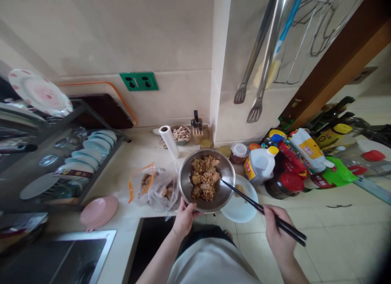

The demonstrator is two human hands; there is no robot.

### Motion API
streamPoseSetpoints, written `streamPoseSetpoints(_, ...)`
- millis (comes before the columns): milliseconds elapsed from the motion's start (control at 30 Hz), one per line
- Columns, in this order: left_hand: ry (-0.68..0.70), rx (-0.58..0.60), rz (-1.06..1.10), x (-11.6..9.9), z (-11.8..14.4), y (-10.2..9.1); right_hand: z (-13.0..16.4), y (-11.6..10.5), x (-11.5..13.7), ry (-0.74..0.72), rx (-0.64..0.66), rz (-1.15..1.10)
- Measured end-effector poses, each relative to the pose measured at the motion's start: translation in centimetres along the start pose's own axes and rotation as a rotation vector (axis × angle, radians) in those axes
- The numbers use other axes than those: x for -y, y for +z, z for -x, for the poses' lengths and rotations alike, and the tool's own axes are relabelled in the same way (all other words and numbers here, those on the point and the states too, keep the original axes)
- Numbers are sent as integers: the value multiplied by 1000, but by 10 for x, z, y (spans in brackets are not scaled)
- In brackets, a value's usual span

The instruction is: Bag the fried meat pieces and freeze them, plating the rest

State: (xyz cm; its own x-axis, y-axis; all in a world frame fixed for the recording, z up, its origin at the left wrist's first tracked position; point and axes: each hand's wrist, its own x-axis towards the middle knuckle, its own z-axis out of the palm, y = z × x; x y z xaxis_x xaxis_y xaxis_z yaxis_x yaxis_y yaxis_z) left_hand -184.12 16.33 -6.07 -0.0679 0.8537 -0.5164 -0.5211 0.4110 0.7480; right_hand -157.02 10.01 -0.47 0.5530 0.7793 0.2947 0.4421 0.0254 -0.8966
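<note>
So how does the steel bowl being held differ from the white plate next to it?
The steel bowl is deep, shiny metal and heaped with browned meat pieces; the white plate is flat, matte and nearly bare apart from one small piece. The left hand grips the bowl's near rim, while the plate lies unheld on the counter. The chopsticks in the right hand cross above the plate, their tips reaching into the bowl. Both are round.

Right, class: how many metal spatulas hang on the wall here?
2. One spatula hangs left, the second spatula beside it to the right, both above the bottles. Wire hangers farther right may hide other utensils.
</note>
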Motion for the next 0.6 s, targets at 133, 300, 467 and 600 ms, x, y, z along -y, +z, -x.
streamPoseSetpoints(133, 38, 11, -47, 2, 9, 9, -6, 27, 13, -215, 40, 121)
streamPoseSetpoints(300, 42, 6, -47, 4, 18, 13, -10, 38, 25, -187, 124, 129)
streamPoseSetpoints(467, 42, -22, -23, 5, 19, 13, -5, 29, 18, -243, 152, 185)
streamPoseSetpoints(600, 44, -22, -12, 7, 16, 11, -4, 24, 6, -158, 93, 118)
